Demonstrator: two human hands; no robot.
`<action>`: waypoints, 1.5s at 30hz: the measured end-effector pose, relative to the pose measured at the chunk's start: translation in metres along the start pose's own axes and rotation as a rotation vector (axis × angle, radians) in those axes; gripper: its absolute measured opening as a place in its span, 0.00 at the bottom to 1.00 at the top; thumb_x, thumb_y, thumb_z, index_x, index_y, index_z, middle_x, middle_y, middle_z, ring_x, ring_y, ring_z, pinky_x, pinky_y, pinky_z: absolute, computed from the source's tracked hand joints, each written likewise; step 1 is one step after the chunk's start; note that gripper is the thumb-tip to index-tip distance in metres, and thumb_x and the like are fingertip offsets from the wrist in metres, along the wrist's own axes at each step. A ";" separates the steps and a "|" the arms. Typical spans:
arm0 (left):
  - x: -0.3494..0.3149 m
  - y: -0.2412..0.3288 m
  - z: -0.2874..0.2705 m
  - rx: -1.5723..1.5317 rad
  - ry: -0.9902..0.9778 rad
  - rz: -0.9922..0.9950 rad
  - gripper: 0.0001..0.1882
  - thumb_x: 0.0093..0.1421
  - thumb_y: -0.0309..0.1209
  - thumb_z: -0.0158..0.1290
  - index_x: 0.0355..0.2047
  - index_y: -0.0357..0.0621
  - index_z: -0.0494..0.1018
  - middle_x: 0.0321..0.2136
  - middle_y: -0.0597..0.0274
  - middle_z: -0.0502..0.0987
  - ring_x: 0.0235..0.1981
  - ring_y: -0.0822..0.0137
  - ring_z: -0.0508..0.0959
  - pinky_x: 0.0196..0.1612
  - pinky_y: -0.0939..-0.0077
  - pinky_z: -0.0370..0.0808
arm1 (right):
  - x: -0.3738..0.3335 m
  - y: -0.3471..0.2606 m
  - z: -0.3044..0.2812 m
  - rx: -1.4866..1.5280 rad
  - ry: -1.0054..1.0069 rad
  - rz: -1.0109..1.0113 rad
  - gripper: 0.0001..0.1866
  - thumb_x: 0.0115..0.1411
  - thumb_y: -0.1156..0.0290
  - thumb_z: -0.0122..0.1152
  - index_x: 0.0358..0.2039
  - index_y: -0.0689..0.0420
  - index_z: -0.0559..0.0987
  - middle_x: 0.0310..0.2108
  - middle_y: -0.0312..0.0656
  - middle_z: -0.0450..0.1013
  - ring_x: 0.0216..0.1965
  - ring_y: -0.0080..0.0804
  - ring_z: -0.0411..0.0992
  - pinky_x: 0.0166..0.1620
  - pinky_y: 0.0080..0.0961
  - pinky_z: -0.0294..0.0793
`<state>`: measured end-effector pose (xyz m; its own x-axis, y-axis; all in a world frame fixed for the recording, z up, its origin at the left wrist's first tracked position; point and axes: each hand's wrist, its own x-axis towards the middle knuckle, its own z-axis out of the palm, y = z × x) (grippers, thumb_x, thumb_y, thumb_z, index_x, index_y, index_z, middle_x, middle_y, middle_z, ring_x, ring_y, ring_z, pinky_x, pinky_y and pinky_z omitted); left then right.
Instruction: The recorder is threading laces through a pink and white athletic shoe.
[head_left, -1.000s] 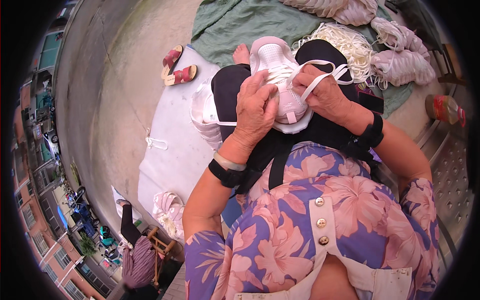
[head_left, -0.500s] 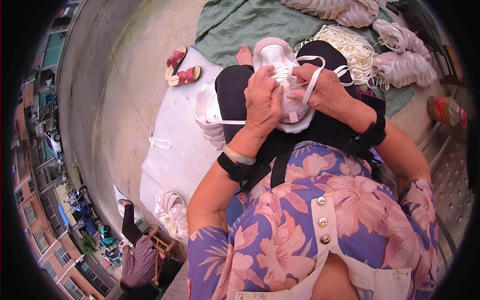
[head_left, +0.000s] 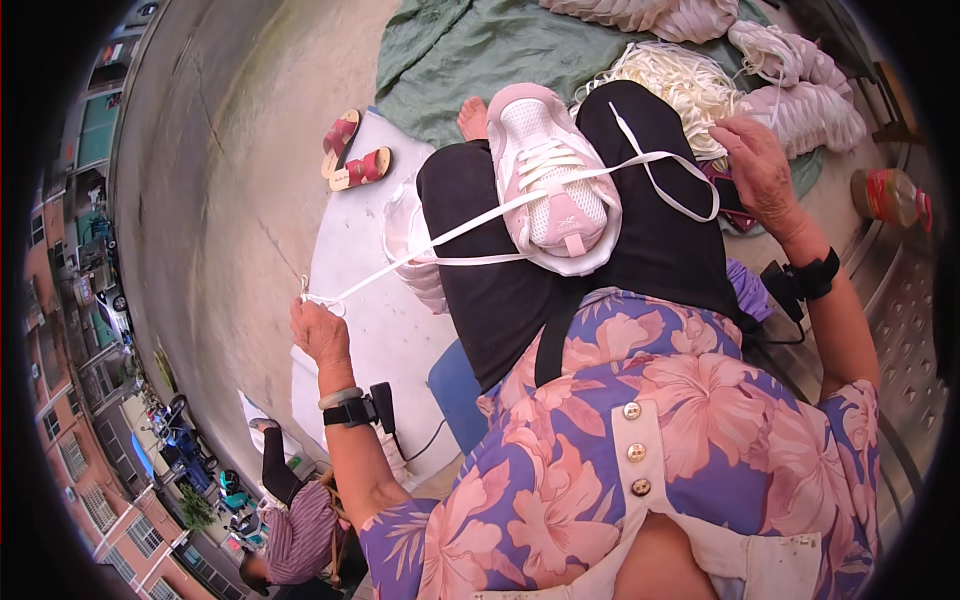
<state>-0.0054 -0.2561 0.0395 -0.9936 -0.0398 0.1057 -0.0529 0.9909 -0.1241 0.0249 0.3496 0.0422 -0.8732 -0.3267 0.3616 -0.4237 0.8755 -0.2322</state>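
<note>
Setting: grey concrete floor (head_left: 240, 180), upper left.
Shoe: pale pink mesh sneaker (head_left: 552, 180) on lap, centre, toe toward top.
Left hand (head_left: 318, 328): clenched on flat white lace (head_left: 440, 235), taut, lower left.
Right hand (head_left: 755, 165): pinching other lace end, upper right, nearer.

Blouse (head_left: 620, 440): short-sleeved, purple-blue with large pink flowers; white placket down the front carrying three round pale buttons (head_left: 633, 452). Trousers (head_left: 560, 250): black. Left wrist: black band (head_left: 348, 411) bearing a small black box, a thin cable leading off it, and a pale bangle just above. Right wrist: matching black band (head_left: 812, 280) with box. One foot (head_left: 472, 118) bare.
</note>
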 end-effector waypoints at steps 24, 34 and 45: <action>0.019 0.203 -0.054 -0.409 0.122 0.877 0.04 0.45 0.24 0.50 0.23 0.46 0.68 0.28 0.65 0.68 0.32 0.63 0.68 0.43 0.67 0.60 | 0.061 -0.080 0.039 0.161 -0.033 -0.091 0.05 0.47 0.74 0.55 0.27 0.51 0.71 0.18 0.34 0.66 0.21 0.34 0.68 0.24 0.29 0.61; 0.012 0.182 -0.052 -0.360 0.114 0.752 0.03 0.49 0.23 0.49 0.26 0.44 0.67 0.29 0.63 0.71 0.33 0.60 0.70 0.45 0.64 0.62 | 0.039 -0.059 0.025 0.100 -0.024 -0.131 0.06 0.47 0.76 0.54 0.28 0.54 0.71 0.18 0.35 0.63 0.20 0.34 0.66 0.26 0.27 0.62; 0.016 0.043 -0.050 -0.105 0.159 0.378 0.02 0.55 0.25 0.47 0.26 0.41 0.67 0.28 0.58 0.72 0.32 0.55 0.71 0.40 0.64 0.64 | -0.050 0.040 -0.058 -0.023 -0.077 0.003 0.13 0.48 0.81 0.55 0.37 0.60 0.73 0.27 0.43 0.71 0.25 0.41 0.69 0.31 0.31 0.65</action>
<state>-0.0181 -0.2080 0.0856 -0.9129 0.3409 0.2244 0.3306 0.9401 -0.0830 0.0652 0.4218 0.0668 -0.8909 -0.3494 0.2901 -0.4158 0.8844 -0.2120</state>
